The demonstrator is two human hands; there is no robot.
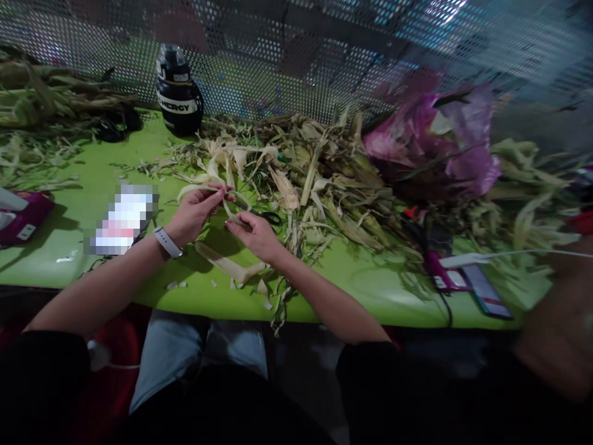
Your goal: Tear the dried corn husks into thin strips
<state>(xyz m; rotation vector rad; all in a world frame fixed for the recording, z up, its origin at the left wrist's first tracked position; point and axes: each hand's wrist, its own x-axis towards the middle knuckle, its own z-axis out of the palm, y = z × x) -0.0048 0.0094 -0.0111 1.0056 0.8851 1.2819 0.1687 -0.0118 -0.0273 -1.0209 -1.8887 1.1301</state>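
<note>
Perforated mesh [259, 80] rises behind a bright green tabletop [370, 278] in dim light, with husks strewn over much of it. From the head view, taking the two bare hands as the centre of the dial, I see the left hand [197, 210] with thumb and fingers pinched together on a pale husk strip [228, 212], a white band [167, 242] round its wrist. Just beside it toward four o'clock, the right hand [259, 235] is closed on the same strip lower down, thumb against fingers. So the strip sits at the very centre, running between the two grips.

Near three o'clock lie dark-handled scissors [265, 214]; whether a finger touches them I can't tell. Toward six o'clock a loose husk piece [222, 262] rests on the green. A big husk heap [352, 185] spreads from one to four o'clock, with a pink plastic bag [430, 142] behind it, between two and three. At eleven stands a dark jug [180, 117] with a pale label; at nine, a phone [123, 219] with its screen blurred out. Well off between three and four, a second phone [486, 292] lies near a magenta device [447, 275], and another person's forearm [556, 309] shows dimly beyond.
</note>
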